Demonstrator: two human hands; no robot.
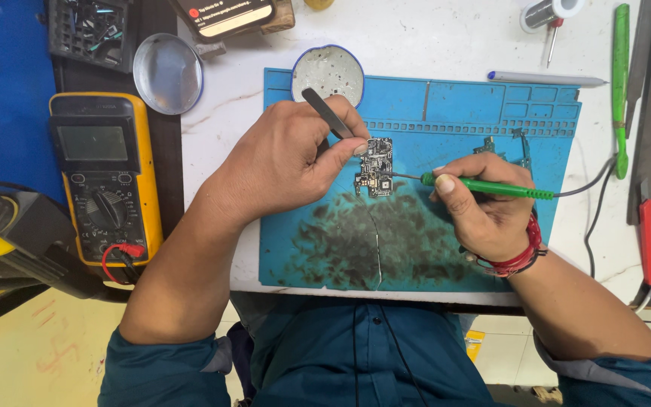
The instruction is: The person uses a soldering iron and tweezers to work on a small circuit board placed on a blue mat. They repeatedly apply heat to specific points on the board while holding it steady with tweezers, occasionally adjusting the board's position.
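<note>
Both hands are meeting over a small circuit board (375, 167) lying on the blue work mat (491, 113), its long axis running away from the person. Left hand (288, 162) is pinching metal tweezers (325, 113) against the board's near-left edge, while the right hand (484, 215) is gripping a green soldering iron (484, 187), its tip touching the board from the right. A yellow multimeter (103, 177) is sitting well apart, leftward.

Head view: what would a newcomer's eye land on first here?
The small circuit board at the centre of the blue mat, with the left hand holding tweezers over it and the right hand bringing a green soldering iron to its edge. Next, the yellow multimeter at the left.
</note>
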